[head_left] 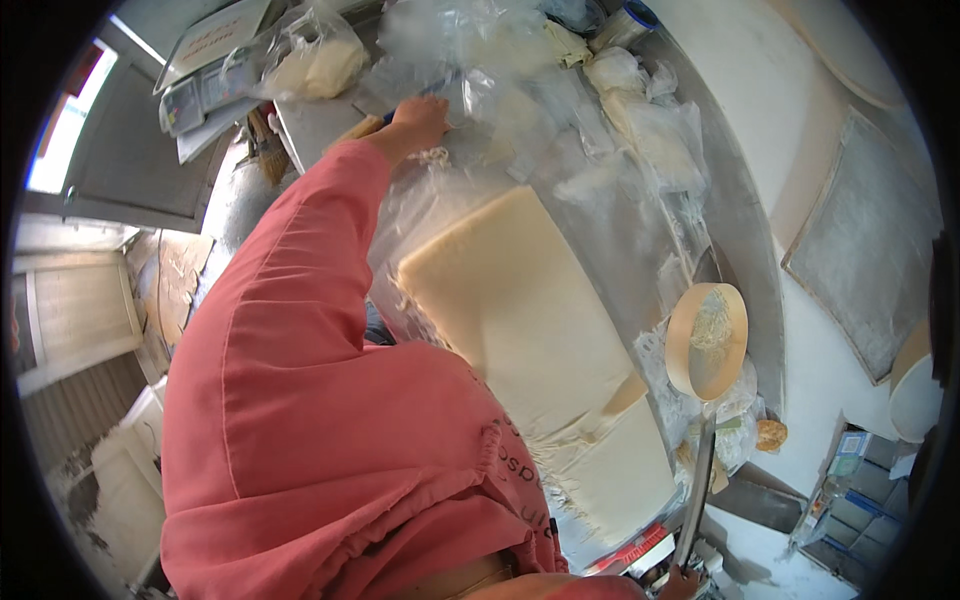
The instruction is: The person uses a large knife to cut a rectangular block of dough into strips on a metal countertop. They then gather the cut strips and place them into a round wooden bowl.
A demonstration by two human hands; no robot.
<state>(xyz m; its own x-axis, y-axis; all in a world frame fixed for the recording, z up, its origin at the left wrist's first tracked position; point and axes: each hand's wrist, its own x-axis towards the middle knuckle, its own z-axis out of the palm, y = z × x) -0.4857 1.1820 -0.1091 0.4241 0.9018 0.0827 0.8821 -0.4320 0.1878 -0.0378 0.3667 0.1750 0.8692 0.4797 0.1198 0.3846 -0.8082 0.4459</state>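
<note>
A large, pale, smooth slab that looks like dough (500, 285) lies on the table, its lower part creased and ragged at the edge. My left hand (418, 122) reaches past its far left corner to the clear plastic sheeting (490, 110), fingers curled. A bit of blue shows by that hand, beside a wooden stick (362, 129); what the fingers hold is not clear. At the lower right edge, my right hand (678, 583), partly cut off, is closed around a long metal handle (695, 490). The handle's far end meets a round sieve (707, 342) with a wooden rim.
Crumpled plastic bags (650, 140) line the table's far right side. A filled clear bag (315, 65) stands at the far left, near a straw brush (270, 155). Right of the table are a grey board (865, 245) and a crate (860, 515). A small round brown piece (771, 435) lies below the sieve.
</note>
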